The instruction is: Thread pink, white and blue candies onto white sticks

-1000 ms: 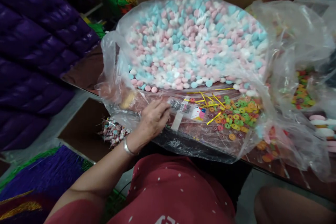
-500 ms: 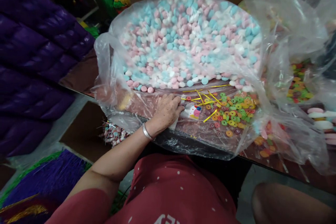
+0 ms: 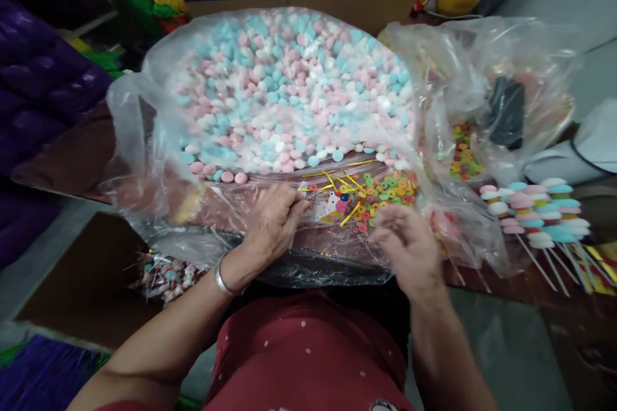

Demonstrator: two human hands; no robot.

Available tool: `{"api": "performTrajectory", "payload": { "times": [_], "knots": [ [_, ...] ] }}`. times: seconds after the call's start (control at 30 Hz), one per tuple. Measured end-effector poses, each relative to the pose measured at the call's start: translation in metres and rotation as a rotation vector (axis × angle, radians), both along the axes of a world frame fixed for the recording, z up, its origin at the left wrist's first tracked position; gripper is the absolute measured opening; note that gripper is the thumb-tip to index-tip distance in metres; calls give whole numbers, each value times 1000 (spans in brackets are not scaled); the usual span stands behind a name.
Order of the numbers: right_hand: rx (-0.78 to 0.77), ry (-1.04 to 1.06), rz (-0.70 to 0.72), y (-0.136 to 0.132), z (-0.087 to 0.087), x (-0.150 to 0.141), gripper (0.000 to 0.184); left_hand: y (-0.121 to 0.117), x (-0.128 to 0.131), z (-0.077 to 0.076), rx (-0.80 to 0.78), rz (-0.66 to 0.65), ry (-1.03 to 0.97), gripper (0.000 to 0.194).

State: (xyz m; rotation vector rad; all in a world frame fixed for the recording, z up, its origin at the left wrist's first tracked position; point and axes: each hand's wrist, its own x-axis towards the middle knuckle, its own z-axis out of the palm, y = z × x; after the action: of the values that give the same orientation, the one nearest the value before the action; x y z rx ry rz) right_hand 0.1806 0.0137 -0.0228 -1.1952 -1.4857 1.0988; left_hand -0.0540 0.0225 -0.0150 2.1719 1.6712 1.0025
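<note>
My curled left hand (image 3: 274, 219) lies at a printed plastic packet (image 3: 330, 207), probably light, slippery, best edge-pinched; my right hand (image 3: 409, 245), blurred, nears candy rings (image 3: 389, 190); grips unclear.

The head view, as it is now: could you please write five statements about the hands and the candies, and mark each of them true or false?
1. A silver bracelet is on the wrist of the left hand. True.
2. Several yellow strips lie at the left side of the ring-shaped candies. True.
3. The pink, blue and white candies are nearer to the person's body than the ring-shaped candies. False: they lie farther away.
4. The stacked candies on sticks are to the left of both hands. False: they are to the right of the right hand.
5. The open cardboard box at the left holds many small pieces. True.
</note>
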Motion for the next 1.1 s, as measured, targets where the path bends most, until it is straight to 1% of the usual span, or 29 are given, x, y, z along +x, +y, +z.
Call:
{"api": "performTrajectory", "payload": {
  "times": [0.07,0.1,0.2,0.27,0.3,0.33,0.37,0.47,0.53,0.63,0.77,0.83,0.9,1.0,1.1],
  "knots": [
    [-40,-3,-44,-2,-3,-10,46,-8,10,4,-18,-50,-85,20],
    [-62,-8,-52,-2,-5,-15,46,-12,15,4,-35,-69,-111,21],
    [-68,-47,-51,-4,-7,-22,20,-18,27,0,-59,-105,-129,21],
    [-18,-82,-51,-4,-6,-21,16,-19,32,-1,-23,-111,-128,13],
    [16,-103,-32,-5,-5,-19,15,-19,33,-1,1,-124,-129,16],
    [55,-127,0,-5,-4,-17,14,-18,34,0,15,-154,-128,23],
    [97,-156,33,-5,-3,-15,14,-17,35,1,13,-203,-121,26],
    [239,-254,83,-6,-2,-11,17,-13,36,7,-71,-363,-103,8],
    [323,-303,85,-7,-3,-10,20,-12,35,9,-147,-410,-134,18],
    [410,-349,93,-8,-6,-8,25,-11,35,11,-252,-421,-194,26],
    [443,-383,69,-9,-8,-5,39,-12,37,10,-429,-466,-256,38],
    [447,-378,62,-9,-9,-4,43,-12,39,7,-521,-478,-323,35],
    [458,-359,58,-9,-9,-4,45,-14,41,3,-580,-462,-417,26],
    [456,-334,40,-11,-9,-3,47,-17,42,0,-581,-442,-474,21],
    [402,-331,56,-15,-7,0,38,-18,40,-3,-463,-427,-415,24]
  ]
}}
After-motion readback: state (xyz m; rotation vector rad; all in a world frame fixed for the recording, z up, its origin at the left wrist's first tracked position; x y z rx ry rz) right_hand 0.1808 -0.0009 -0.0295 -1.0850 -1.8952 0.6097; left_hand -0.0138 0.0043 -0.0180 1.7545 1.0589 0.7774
